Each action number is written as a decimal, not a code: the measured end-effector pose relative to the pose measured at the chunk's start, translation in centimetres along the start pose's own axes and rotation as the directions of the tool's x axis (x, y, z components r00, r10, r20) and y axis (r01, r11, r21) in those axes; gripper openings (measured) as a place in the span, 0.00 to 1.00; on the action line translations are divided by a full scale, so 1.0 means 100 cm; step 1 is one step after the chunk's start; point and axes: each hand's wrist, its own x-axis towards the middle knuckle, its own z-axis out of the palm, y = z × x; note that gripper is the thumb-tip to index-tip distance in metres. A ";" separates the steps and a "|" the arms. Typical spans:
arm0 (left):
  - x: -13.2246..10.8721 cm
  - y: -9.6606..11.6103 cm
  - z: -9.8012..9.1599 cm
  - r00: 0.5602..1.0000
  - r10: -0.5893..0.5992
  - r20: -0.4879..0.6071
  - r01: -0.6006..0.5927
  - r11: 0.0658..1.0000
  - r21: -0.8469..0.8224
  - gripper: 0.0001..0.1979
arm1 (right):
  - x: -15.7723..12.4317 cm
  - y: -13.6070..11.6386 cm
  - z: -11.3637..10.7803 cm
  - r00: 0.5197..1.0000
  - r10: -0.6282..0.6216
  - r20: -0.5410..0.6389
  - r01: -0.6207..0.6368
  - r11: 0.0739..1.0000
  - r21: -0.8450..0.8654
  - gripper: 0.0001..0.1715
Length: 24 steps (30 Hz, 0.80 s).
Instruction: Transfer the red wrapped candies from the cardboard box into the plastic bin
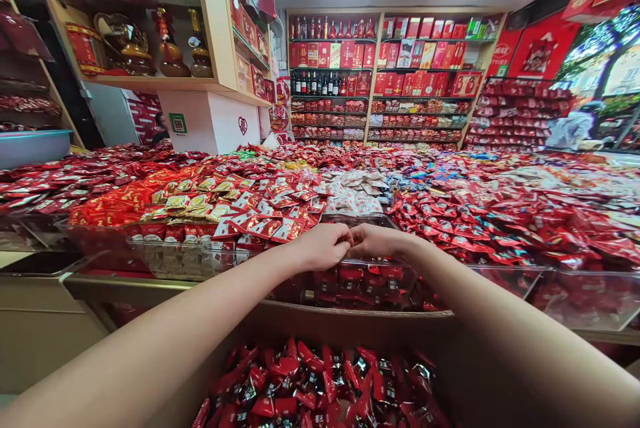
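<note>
My left hand and my right hand meet at the front of a clear plastic bin, their fingertips touching. Both have curled fingers, and whatever lies in them, if anything, is hidden. Just below them, small red wrapped packets show through the bin's clear front wall. Closer to me stands an open cardboard box, with many shiny red packets of a similar look lying loosely inside. My forearms reach over this box from both sides.
Red and gold packets fill the bins to the left, white packets lie behind my hands, and more red packets are heaped right. A dark flat device rests at far left. Shelves with bottles and boxes stand behind.
</note>
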 end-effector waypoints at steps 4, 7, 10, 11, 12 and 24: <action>0.003 0.002 -0.003 0.997 -0.061 0.044 0.058 0.996 0.070 0.08 | 0.002 0.002 0.002 1.000 -0.002 -0.020 0.002 1.000 0.002 0.06; 0.008 0.004 -0.007 0.987 -0.097 0.129 0.083 0.990 0.110 0.10 | 0.000 -0.002 0.001 1.000 0.006 -0.023 -0.007 1.000 -0.006 0.05; 0.013 0.005 -0.011 0.971 -0.098 0.217 0.071 0.989 0.128 0.12 | -0.007 -0.007 -0.003 1.000 0.023 -0.012 -0.023 1.000 -0.002 0.08; 0.014 0.005 -0.012 0.966 -0.093 0.240 0.063 0.989 0.131 0.13 | -0.009 -0.009 -0.004 0.999 0.034 -0.002 -0.034 0.999 0.000 0.10; 0.015 0.005 -0.013 0.962 -0.086 0.260 0.053 0.990 0.132 0.14 | -0.011 -0.010 -0.006 0.999 0.051 0.012 -0.051 0.999 -0.008 0.12; 0.029 -0.004 -0.016 0.941 -0.015 0.337 -0.032 0.991 0.133 0.11 | -0.003 -0.012 0.000 0.999 0.007 -0.045 -0.022 0.934 -0.356 0.13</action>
